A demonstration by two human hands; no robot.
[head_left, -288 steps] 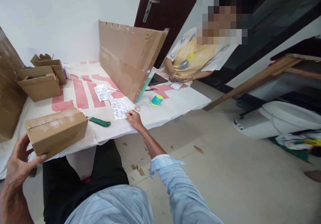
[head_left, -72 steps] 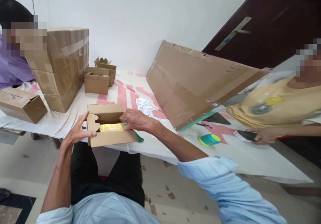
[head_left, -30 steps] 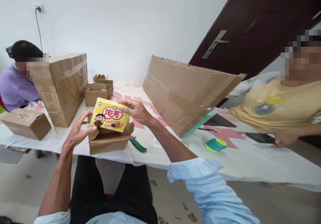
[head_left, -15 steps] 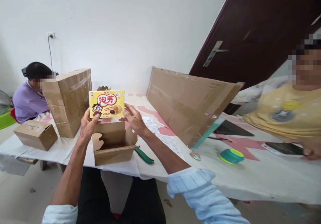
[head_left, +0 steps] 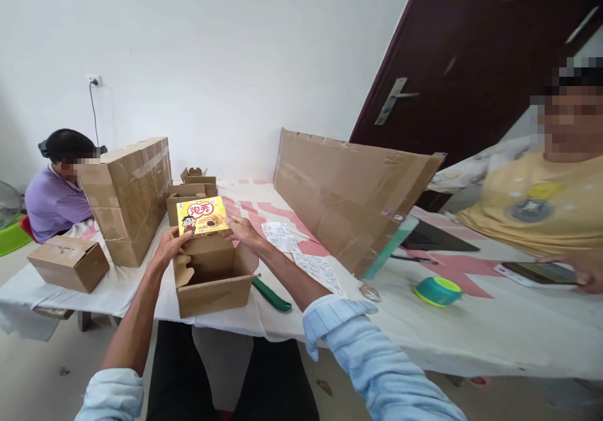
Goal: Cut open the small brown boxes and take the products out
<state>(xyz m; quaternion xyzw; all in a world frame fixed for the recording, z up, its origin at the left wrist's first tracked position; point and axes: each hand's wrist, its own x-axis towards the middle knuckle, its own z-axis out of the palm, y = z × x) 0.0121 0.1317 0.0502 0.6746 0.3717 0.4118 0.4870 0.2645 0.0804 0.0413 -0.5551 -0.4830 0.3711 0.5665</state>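
Observation:
Between both hands I hold a yellow snack box (head_left: 202,215) with red lettering and a cartoon figure, its printed face turned up toward me. My left hand (head_left: 172,243) grips its left lower corner, thumb on the front. On the right lower corner, my right hand (head_left: 242,229) is closed around the edge. Just below and in front stands an open cardboard box (head_left: 214,298) with its flaps up; its inside is in shadow. A green-handled tool (head_left: 273,295) lies right of the cardboard box, partly hidden behind it.
Taped cartons (head_left: 127,201) are stacked at the left, beside a closed carton (head_left: 69,262). More open cartons (head_left: 188,191) stand behind the snack box. A large cardboard panel (head_left: 348,195) leans across the table. Rightward are a tape roll (head_left: 438,291) and a person holding a phone (head_left: 537,274).
Both hands have lowered the snack box toward the open cardboard box, and it has tipped back. The open cartons behind it now show more.

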